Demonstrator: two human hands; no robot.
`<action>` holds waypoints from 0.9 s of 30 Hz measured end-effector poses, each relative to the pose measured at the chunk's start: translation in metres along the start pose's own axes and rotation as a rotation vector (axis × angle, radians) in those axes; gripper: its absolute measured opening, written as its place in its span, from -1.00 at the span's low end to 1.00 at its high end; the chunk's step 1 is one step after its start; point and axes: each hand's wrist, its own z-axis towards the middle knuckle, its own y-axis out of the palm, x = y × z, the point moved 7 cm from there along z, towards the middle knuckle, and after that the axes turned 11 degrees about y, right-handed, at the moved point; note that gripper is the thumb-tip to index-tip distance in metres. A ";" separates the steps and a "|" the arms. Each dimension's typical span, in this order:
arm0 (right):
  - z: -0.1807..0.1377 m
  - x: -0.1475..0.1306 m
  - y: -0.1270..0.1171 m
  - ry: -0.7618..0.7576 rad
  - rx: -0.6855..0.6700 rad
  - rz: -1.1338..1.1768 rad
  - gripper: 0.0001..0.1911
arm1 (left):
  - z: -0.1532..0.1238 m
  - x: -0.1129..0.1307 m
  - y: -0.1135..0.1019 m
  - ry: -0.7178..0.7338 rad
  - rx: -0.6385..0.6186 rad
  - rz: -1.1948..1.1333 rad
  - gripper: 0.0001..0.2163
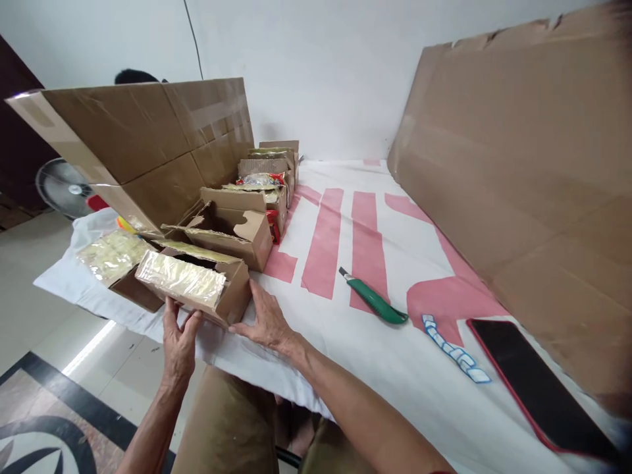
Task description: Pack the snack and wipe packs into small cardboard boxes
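An open cardboard box [236, 297] stands near the table's front edge, its front wall covered by a shiny clear-wrapped layer [182, 275]. My left hand [180, 339] grips its lower front edge with thumb and fingers. At the right front corner, my right hand [268, 318] holds the same box, thumb low on the front and fingers along the side. Part of the fingers is hidden by the box. Just behind it sits another open cardboard box [247, 249]. A clear-wrapped packet [114, 253] lies to the left, by a further box [135, 289].
More boxes with red and yellow packets [261, 179] line the tall cardboard partition [143, 131]. A green utility knife [375, 299], a blue-and-white strip [454, 352] and a phone [538, 388] lie on the right. A large cardboard sheet [523, 164] leans there; a fan [64, 187] stands left.
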 end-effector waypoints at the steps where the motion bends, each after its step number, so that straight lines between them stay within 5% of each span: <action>1: 0.001 0.001 0.000 0.001 0.003 0.009 0.25 | 0.002 0.000 0.002 0.002 -0.013 0.009 -0.16; 16: -0.003 0.012 -0.007 0.040 0.088 0.079 0.09 | -0.008 -0.001 0.025 -0.042 -0.003 0.053 -0.03; 27: 0.020 0.003 -0.031 0.057 0.042 0.126 0.03 | 0.010 -0.007 0.040 -0.005 -0.076 0.101 -0.08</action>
